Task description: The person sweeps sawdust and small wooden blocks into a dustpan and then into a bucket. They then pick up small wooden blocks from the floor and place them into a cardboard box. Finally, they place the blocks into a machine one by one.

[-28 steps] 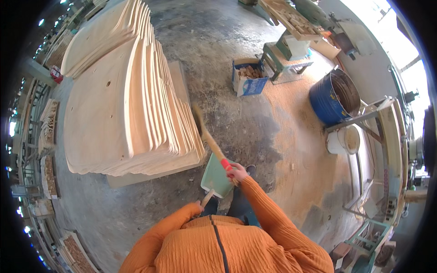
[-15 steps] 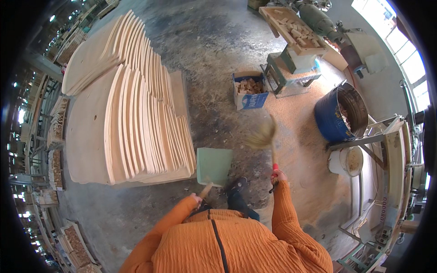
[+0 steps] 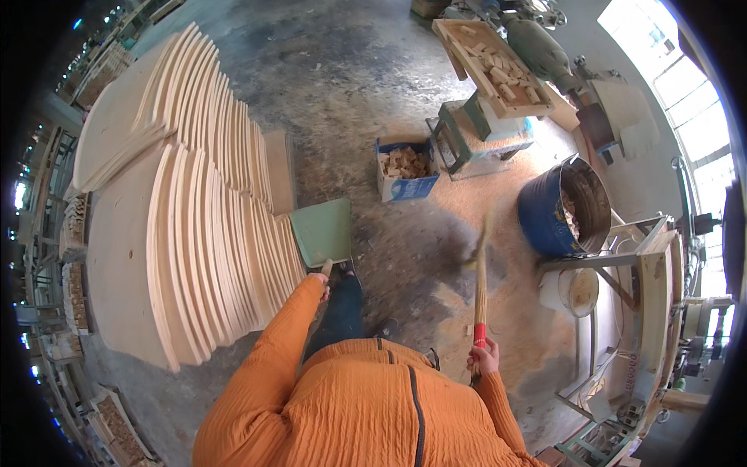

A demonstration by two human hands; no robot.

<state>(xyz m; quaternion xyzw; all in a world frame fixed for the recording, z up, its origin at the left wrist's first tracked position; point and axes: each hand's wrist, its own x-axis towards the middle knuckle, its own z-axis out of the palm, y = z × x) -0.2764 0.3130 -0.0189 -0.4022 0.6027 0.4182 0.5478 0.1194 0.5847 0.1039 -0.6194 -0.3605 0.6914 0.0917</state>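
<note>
My left hand (image 3: 320, 285) is closed round the short wooden handle of a green dustpan (image 3: 324, 231), which is beside the stack of curved plywood panels (image 3: 226, 233). To the right, my right hand (image 3: 485, 357) grips the handle of a straw broom (image 3: 481, 292) just below its red band. The broom points away from me over sawdust (image 3: 510, 233) on the concrete floor, its bristles blurred and seen almost edge-on. Both arms wear orange sleeves.
A blue-and-white cardboard box (image 3: 412, 187) of wood offcuts stands ahead, near a green metal stand (image 3: 486, 144). A wooden tray (image 3: 459, 58) holds small wood pieces. At right are a blue drum (image 3: 538, 214), a white bucket (image 3: 559, 292) and a bench frame (image 3: 657, 265).
The dustpan and my left hand have moved left and farther away. My right hand is lower, and the broom's bristles have swung from the left to nearly straight ahead. The view has shifted.
</note>
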